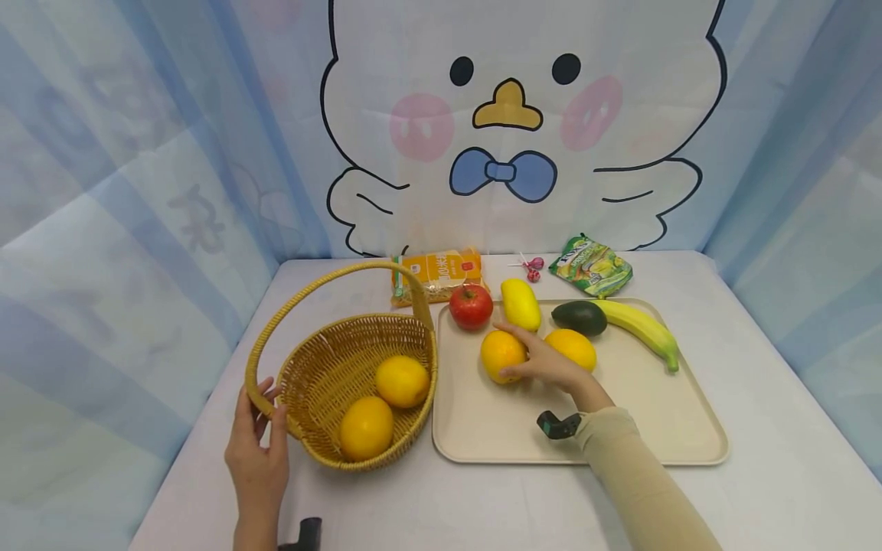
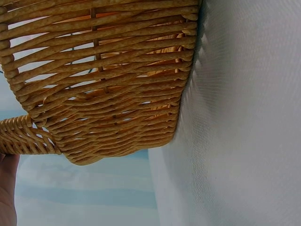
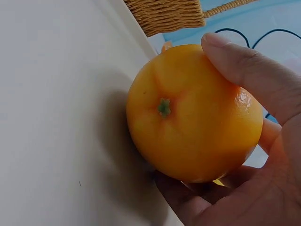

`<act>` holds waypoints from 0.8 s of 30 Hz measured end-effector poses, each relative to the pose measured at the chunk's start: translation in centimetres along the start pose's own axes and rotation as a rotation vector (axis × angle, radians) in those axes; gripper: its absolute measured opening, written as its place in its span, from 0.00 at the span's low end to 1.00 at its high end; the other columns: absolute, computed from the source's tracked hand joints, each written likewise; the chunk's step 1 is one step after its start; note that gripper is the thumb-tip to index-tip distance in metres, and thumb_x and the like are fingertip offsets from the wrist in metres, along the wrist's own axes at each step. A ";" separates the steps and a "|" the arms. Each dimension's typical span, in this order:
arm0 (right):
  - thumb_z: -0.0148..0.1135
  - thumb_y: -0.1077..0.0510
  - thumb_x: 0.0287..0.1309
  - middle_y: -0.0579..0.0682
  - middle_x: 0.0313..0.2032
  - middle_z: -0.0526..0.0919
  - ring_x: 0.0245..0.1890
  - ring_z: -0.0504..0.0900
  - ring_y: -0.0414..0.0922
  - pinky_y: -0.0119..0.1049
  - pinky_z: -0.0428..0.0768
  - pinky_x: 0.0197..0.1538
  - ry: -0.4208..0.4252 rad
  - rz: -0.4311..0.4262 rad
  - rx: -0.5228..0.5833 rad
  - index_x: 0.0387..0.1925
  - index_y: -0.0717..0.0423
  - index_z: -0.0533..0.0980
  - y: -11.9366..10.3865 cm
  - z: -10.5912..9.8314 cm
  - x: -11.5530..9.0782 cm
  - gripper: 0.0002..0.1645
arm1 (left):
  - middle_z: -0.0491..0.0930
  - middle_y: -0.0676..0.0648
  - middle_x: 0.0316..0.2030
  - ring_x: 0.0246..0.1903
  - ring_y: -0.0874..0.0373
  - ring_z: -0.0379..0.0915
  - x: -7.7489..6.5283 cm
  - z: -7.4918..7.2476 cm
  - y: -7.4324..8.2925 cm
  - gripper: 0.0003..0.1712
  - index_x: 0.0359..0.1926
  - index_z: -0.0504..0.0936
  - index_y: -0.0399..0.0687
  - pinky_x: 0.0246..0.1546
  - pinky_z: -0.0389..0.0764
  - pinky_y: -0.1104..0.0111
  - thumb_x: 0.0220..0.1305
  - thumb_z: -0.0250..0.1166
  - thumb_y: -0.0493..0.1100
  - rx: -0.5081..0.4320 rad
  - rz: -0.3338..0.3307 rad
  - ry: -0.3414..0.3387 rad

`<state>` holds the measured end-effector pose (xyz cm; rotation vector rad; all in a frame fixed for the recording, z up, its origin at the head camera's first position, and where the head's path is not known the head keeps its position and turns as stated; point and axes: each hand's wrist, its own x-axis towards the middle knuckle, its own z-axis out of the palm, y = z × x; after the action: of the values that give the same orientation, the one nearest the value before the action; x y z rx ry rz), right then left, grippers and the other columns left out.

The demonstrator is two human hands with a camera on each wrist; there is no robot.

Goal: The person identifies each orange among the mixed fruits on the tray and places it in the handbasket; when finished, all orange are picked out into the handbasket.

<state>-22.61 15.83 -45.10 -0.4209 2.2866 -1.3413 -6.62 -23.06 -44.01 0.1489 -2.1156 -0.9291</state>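
My left hand (image 1: 258, 451) holds the wicker basket (image 1: 317, 375) where its arched handle meets the rim on the left. Two oranges (image 1: 367, 428) lie inside the basket. Over the beige tray (image 1: 489, 432), my right hand (image 1: 551, 366) grips an orange (image 1: 501, 357), thumb on one side and fingers round the other. In the right wrist view, this orange (image 3: 188, 117) shows its green stem mark, and its shadow falls on the tray. Another orange (image 1: 573, 349) lies just behind that hand. The left wrist view shows the basket's woven side (image 2: 108, 89) close up.
On the tray lie a red apple (image 1: 471, 307), a yellow mango (image 1: 521, 304), a dark green avocado (image 1: 579, 317) and a banana (image 1: 641, 329). Behind are an orange food packet (image 1: 441, 272), two lollipops (image 1: 534, 269) and a green bag (image 1: 591, 265). Printed curtains enclose the table.
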 end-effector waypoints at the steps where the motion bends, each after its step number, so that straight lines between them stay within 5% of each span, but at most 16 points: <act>1: 0.69 0.50 0.50 0.55 0.72 0.52 0.64 0.58 0.59 0.64 0.57 0.67 0.001 0.004 0.002 0.72 0.36 0.51 0.0 0.0 0.0 0.52 | 0.77 0.42 0.55 0.54 0.77 0.69 0.0 0.0 0.1 0.32 0.68 0.63 0.46 0.53 0.65 0.93 0.63 0.60 0.35 -0.002 0.001 -0.001; 24: 0.71 0.48 0.47 0.55 0.70 0.56 0.59 0.63 0.57 0.53 0.68 0.60 0.010 -0.011 0.007 0.70 0.35 0.53 0.3 0.0 -0.1 0.52 | 0.77 0.41 0.55 0.54 0.82 0.66 0.0 0.1 -0.1 0.32 0.68 0.63 0.49 0.52 0.65 0.93 0.64 0.60 0.35 0.015 0.009 0.006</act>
<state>-22.57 16.03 -45.37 -0.4254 2.2907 -1.3587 -6.72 -23.08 -44.13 0.1493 -2.1167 -0.9063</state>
